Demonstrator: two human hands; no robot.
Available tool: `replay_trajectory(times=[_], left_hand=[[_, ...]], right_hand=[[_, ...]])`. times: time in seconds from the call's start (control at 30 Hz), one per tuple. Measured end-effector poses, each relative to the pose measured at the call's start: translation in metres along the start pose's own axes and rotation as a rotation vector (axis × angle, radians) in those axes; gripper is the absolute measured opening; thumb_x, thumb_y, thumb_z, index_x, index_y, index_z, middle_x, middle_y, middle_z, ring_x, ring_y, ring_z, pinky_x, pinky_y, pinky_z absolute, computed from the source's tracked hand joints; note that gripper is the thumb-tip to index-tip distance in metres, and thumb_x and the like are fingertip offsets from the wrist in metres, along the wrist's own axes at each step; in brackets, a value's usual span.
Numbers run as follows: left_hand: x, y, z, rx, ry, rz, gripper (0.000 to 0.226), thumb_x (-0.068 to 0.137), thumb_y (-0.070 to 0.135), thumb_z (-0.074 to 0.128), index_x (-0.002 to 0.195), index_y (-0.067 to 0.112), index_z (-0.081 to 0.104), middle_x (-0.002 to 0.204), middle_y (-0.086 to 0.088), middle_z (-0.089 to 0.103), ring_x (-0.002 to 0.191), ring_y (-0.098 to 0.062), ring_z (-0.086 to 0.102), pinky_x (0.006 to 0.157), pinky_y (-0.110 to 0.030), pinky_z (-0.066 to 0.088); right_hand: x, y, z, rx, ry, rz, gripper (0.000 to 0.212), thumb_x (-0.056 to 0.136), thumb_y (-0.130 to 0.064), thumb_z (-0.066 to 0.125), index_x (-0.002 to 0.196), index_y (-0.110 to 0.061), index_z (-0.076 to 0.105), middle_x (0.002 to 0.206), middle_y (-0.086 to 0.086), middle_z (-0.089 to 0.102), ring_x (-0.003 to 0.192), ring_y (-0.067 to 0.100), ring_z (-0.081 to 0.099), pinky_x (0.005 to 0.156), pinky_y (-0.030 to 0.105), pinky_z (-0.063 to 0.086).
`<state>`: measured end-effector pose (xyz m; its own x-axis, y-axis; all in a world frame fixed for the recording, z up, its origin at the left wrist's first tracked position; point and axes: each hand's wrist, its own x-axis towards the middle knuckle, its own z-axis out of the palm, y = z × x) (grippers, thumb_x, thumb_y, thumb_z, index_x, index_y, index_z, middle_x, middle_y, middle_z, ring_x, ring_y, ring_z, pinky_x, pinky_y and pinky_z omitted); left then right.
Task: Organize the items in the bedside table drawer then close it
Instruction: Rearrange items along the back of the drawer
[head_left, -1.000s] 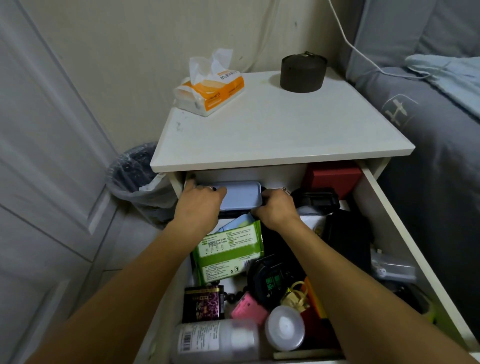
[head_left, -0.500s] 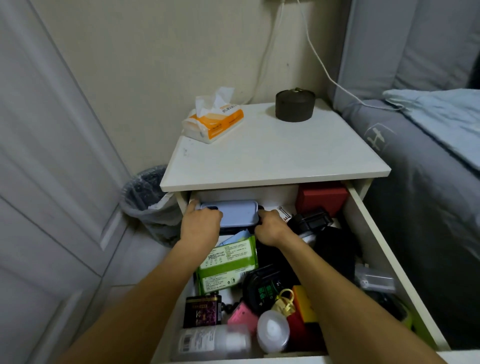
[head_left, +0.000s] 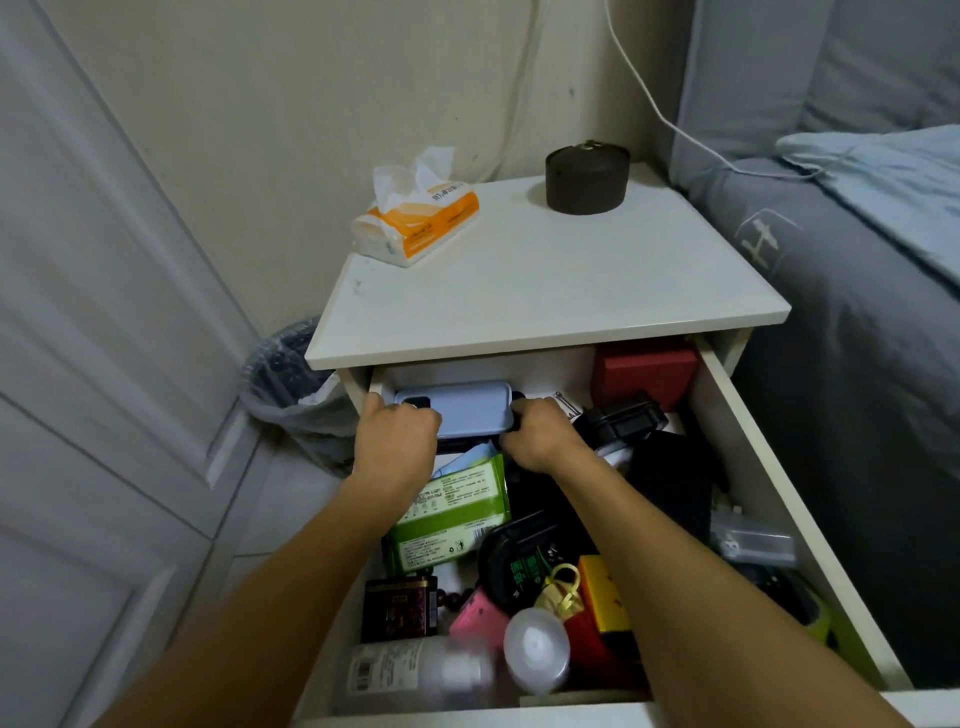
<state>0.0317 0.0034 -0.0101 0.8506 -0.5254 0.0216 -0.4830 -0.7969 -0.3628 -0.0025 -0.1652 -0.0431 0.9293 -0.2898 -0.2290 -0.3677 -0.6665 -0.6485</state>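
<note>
A: Nearest us, at the front of the open drawer (head_left: 737, 415), we see a clear bottle (head_left: 415, 675) lying on its side, a white round cap (head_left: 537, 657) beside it, and a dark tin (head_left: 397, 608) just behind.

B: Farther in we find a green wipes pack (head_left: 449, 512) under the left forearm, a black case (head_left: 519, 558) between the two arms, and a yellow box (head_left: 602, 592) close against the right arm.

A: Then our hands. The left hand (head_left: 397, 441) and right hand (head_left: 540, 434) each curl a grip round one end of a pale blue case (head_left: 467, 408) at the drawer's back left (fingers wrapped over its edges, knuckles toward us).

B: To its right sits a red box (head_left: 644, 369) in the back corner, a black container (head_left: 623, 421) just in front of it.

A: Above, on the white surface (head_left: 545, 291), we note a tissue pack (head_left: 415, 218) and a dark round jar (head_left: 587, 179), well apart.

B: A lined bin (head_left: 291, 384) stands left, the bed (head_left: 857, 312) right.
</note>
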Motion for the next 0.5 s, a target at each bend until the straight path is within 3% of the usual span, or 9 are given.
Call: replay_trajectory(times=[0.13,0.23,0.37,0.5], left_hand=[[-0.001,0.003,-0.001,-0.013,-0.001,0.003,0.02,0.083,0.003,0.05,0.087,0.022,0.047,0.06,0.005,0.039,0.077,-0.023,0.057,0.093,-0.035,0.03],[-0.002,-0.001,-0.005,-0.108,-0.037,-0.008,0.024,0.083,0.006,0.051,0.1,0.022,0.06,0.078,0.003,0.061,0.084,-0.023,0.06,0.094,-0.033,0.029],[-0.012,-0.003,-0.025,-0.534,-0.003,-0.013,0.036,0.092,0.015,0.051,0.124,0.025,0.064,0.116,0.0,0.069,0.102,-0.023,0.064,0.095,-0.035,0.044],[-0.034,0.009,-0.048,-0.877,-0.014,0.089,0.026,0.094,0.019,0.057,0.115,0.027,0.069,0.118,0.006,0.069,0.101,-0.012,0.065,0.092,-0.037,0.053]], right_hand=[[-0.004,-0.003,-0.001,-0.01,-0.023,0.01,0.039,0.085,-0.014,0.057,0.123,-0.007,0.055,0.128,0.018,0.052,0.111,0.034,0.055,0.088,0.031,0.046],[-0.016,-0.011,-0.013,0.049,0.01,0.044,0.034,0.084,-0.012,0.055,0.117,-0.005,0.06,0.121,0.018,0.061,0.108,0.033,0.058,0.079,0.029,0.045],[-0.044,-0.028,-0.044,0.109,0.107,-0.032,0.03,0.084,-0.006,0.052,0.109,-0.006,0.068,0.112,0.016,0.069,0.107,0.032,0.062,0.089,0.033,0.05],[-0.09,-0.017,-0.074,0.12,0.067,-0.142,0.024,0.089,-0.009,0.06,0.111,-0.011,0.069,0.106,0.007,0.072,0.099,0.02,0.066,0.092,0.034,0.052]])
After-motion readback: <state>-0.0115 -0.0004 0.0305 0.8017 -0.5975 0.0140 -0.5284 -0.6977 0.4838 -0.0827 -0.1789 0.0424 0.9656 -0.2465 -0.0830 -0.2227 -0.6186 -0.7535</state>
